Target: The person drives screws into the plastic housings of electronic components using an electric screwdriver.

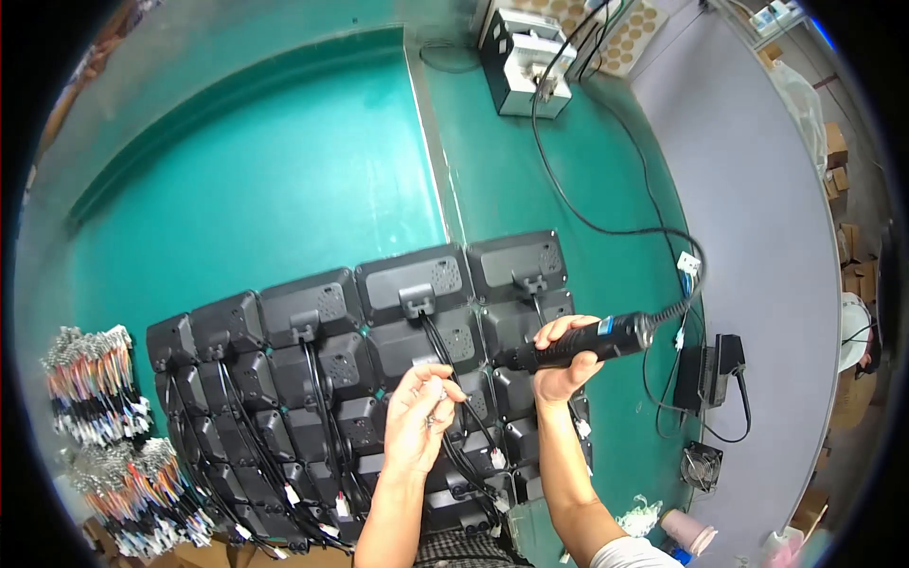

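Observation:
A black electric screwdriver [606,339] lies in my right hand [565,371], fingers wrapped around its body. Its bit end points left, toward my left hand [413,421]. The fingers of that hand are curled and pinched close to the bit; small shiny bits show at the palm, too small to name. Beneath both hands, black plastic housings [412,276] lie in tight rows on the green mat. Each visible top-row housing has a bracket on its back, and black cables [317,398] with white connectors run down over the rows.
Bundles of coloured wires [95,388] lie at the left. A white-and-black machine [530,71] stands at the far edge. The screwdriver's cord [606,230] loops along the right. A black power adapter [715,374], a small fan [701,466] and a pink cup [688,532] sit at right.

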`<state>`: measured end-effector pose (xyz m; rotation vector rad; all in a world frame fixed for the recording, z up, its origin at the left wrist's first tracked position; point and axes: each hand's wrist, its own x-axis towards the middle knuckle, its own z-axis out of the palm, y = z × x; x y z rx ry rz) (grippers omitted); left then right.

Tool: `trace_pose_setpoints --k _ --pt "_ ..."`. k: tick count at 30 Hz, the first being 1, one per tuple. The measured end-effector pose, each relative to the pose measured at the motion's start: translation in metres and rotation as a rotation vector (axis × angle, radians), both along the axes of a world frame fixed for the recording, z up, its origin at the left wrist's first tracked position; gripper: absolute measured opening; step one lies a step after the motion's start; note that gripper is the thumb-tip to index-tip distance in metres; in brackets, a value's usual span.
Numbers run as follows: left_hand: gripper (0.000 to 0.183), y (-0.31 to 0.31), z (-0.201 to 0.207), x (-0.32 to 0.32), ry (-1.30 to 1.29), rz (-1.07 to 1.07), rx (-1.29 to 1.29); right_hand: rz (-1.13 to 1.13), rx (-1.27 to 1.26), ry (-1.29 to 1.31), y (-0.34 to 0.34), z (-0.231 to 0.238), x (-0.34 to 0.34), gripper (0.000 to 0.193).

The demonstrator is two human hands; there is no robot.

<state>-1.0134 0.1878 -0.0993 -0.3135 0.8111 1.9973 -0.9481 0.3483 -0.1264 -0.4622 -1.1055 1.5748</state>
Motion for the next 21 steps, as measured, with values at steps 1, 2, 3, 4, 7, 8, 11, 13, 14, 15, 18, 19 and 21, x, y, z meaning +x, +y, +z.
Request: trace_pose_setpoints --k 1,2,3,4,7,8,11,13,14,15,18,19,21 --pt "0.012 -0.002 -0.001 -0.002 0.008 -0.001 0.008 -0.017 -0.076 -0.014 -0.001 0.005 -0.003 0.058" --pt "0.012 0.000 0.000 -0.002 0.009 -0.017 0.021 -0.009 -0.115 0.043 0.000 0.019 -0.006 0.057" --pt "0.012 0.002 0.001 -0.003 0.008 -0.035 0.034 -0.001 -0.153 0.100 0.001 0.035 -0.008 0.056" --pt "0.011 0.005 0.001 -0.003 -0.004 -0.032 0.029 0.011 -0.145 0.142 0.002 0.051 -0.012 0.056" --pt "0.012 0.012 0.000 -0.006 -0.030 -0.034 0.040 0.096 -0.121 0.253 0.002 0.087 -0.023 0.057" --pt "0.013 0.015 0.001 -0.007 -0.049 -0.025 0.043 0.088 -0.133 0.244 0.001 0.097 -0.025 0.063" --pt "0.014 0.023 -0.002 -0.013 -0.074 -0.019 0.032 0.110 -0.080 0.253 0.003 0.108 -0.032 0.065" --pt "0.016 0.029 -0.001 -0.019 -0.072 -0.018 0.021 0.090 -0.086 0.233 0.005 0.111 -0.038 0.066" --pt "0.018 0.031 0.000 -0.022 -0.094 -0.014 0.009 0.095 -0.090 0.228 0.006 0.110 -0.040 0.066" --pt "0.020 0.033 0.001 -0.025 -0.116 -0.010 -0.004 0.100 -0.094 0.224 0.008 0.109 -0.043 0.066" --pt "0.021 0.036 0.001 -0.032 -0.101 -0.021 0.015 0.080 -0.097 0.222 0.012 0.106 -0.047 0.066" --pt "0.020 0.037 -0.001 -0.033 -0.069 -0.038 0.000 0.077 -0.100 0.223 0.014 0.105 -0.049 0.066" --pt "0.019 0.040 -0.004 -0.038 -0.096 -0.029 0.034 0.094 -0.099 0.244 0.018 0.103 -0.053 0.066"
